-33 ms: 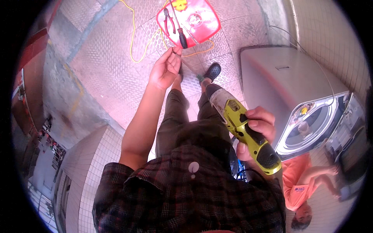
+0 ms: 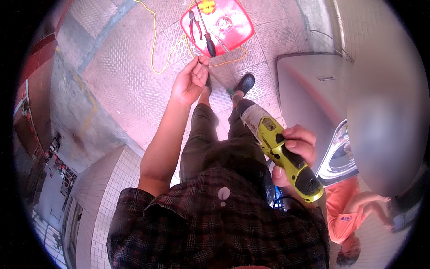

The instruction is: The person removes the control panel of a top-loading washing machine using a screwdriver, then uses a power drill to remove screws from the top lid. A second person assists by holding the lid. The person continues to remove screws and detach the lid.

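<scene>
In my right hand (image 2: 298,148) I grip a yellow-green cordless drill (image 2: 274,134), its dark chuck angled up and left toward my feet. My left hand (image 2: 190,85) is raised palm up, thumb and fingertips pinched on a small dark piece too small to name. Just beyond those fingers stands a red plastic stool (image 2: 239,31). On it lie red-handled pliers (image 2: 195,29), a long screwdriver (image 2: 209,44) with a dark handle, and a yellow object (image 2: 207,6). A thin rod-like tool rests beside the screwdriver.
A grey washing machine (image 2: 309,83) lies at the right; a blurred grey patch (image 2: 387,112) hides most of its front. Beyond it, at lower right, is a person in an orange shirt (image 2: 342,208). A yellow cord (image 2: 153,49) loops over the tiled floor by the stool.
A grey blur now covers much of the washing machine's front. Both my hands, the drill and the stool stay almost where they were.
</scene>
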The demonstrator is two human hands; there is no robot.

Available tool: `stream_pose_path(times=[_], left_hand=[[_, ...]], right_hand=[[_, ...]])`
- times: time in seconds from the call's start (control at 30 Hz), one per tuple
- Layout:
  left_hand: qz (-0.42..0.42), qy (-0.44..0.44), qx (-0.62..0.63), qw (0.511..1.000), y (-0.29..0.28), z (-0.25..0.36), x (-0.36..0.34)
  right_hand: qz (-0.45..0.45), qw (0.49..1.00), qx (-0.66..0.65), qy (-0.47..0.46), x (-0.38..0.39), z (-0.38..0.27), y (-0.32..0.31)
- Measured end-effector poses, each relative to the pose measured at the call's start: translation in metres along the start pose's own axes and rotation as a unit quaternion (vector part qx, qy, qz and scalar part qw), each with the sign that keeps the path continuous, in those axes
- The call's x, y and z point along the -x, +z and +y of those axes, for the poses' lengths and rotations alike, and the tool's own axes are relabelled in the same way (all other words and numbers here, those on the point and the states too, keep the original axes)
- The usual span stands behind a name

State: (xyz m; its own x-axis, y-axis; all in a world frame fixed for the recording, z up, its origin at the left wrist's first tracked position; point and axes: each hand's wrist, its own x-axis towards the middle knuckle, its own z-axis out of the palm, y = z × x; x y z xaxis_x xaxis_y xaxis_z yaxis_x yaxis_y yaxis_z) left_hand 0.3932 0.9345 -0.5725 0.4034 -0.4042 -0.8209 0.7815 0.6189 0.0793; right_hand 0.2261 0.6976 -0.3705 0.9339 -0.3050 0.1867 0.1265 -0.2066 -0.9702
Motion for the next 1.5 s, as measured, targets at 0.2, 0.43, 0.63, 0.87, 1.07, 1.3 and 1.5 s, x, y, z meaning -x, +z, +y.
stream_pose_path(times=[0.2, 0.43, 0.63, 0.87, 1.07, 1.3, 1.5], left_hand=[[0.027, -0.007, -0.026, 0.999, 0.024, 0.011, 0.031], [-0.061, 0.035, -0.127, 0.989, 0.116, 0.014, 0.050], [-0.232, 0.010, -0.297, 0.926, 0.253, -0.044, 0.084], [-0.421, -0.036, -0.384, 0.821, 0.373, -0.196, 0.176], [-0.458, -0.074, -0.402, 0.789, 0.410, -0.327, 0.238], [-0.484, -0.091, -0.469, 0.733, 0.439, -0.462, 0.280], [-0.559, -0.176, -0.487, 0.648, 0.480, -0.584, 0.337]], right_hand=[[-0.114, 0.989, 0.023, 0.091, 0.033, -0.029, -0.034], [0.001, 0.822, -0.431, 0.372, 0.086, -0.103, -0.066], [0.019, 0.743, -0.460, 0.485, 0.148, -0.141, -0.088], [0.243, 0.912, 0.048, 0.328, 0.215, -0.160, -0.077], [0.359, 0.880, 0.109, 0.292, 0.268, -0.179, -0.117], [0.423, 0.872, 0.020, 0.247, 0.323, -0.222, -0.170], [0.484, 0.840, -0.061, 0.240, 0.349, -0.236, -0.204]])
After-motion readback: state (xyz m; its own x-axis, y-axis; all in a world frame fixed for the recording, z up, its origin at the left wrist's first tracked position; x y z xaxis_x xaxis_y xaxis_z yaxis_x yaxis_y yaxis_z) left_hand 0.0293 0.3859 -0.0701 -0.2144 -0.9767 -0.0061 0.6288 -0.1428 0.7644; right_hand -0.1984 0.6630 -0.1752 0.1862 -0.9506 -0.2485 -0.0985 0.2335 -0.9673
